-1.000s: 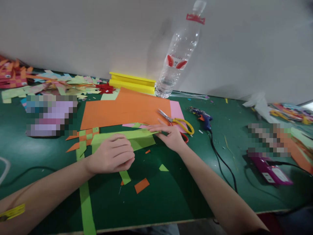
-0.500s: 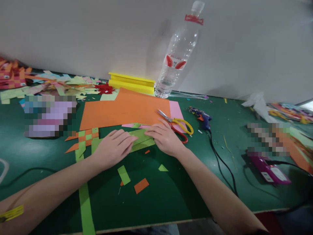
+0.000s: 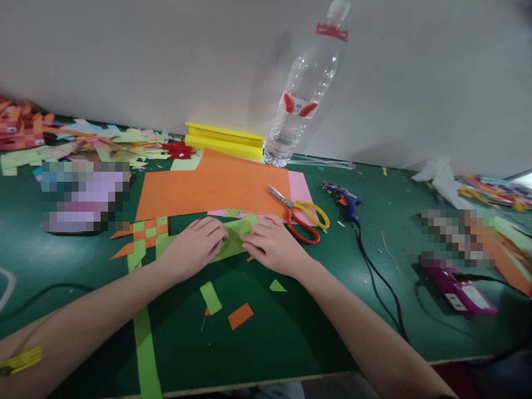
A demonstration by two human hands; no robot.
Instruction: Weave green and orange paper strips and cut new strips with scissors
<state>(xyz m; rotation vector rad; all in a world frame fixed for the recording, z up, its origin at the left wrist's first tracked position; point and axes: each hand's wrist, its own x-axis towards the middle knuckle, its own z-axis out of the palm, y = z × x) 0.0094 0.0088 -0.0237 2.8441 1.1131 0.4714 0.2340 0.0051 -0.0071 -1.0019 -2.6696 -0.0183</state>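
Note:
Both hands are on a strip of green paper (image 3: 235,241) lying on the green table. My left hand (image 3: 198,244) has its fingers curled onto the strip's left part. My right hand (image 3: 272,244) presses bent fingers on the right part; its fingertips rest on the paper. Left of my left hand lies a woven orange-and-green paper fish (image 3: 150,233), a long green strip (image 3: 145,343) running from beneath it under my left forearm to the table's front edge. Scissors (image 3: 297,212) with yellow and red handles lie just beyond my right hand, partly on orange paper (image 3: 211,191).
A tilted plastic bottle (image 3: 297,94) leans at the wall beside a yellow folded piece (image 3: 224,141). At right are a blue glue gun (image 3: 347,202) with its cord and a purple power strip (image 3: 457,288). Paper scraps (image 3: 240,316) lie in front; strips (image 3: 103,144) heap at back left.
My right hand has shifted slightly down and left along the green strip, uncovering the scissors' red handle. The strip's raised fold between the hands now looks flatter.

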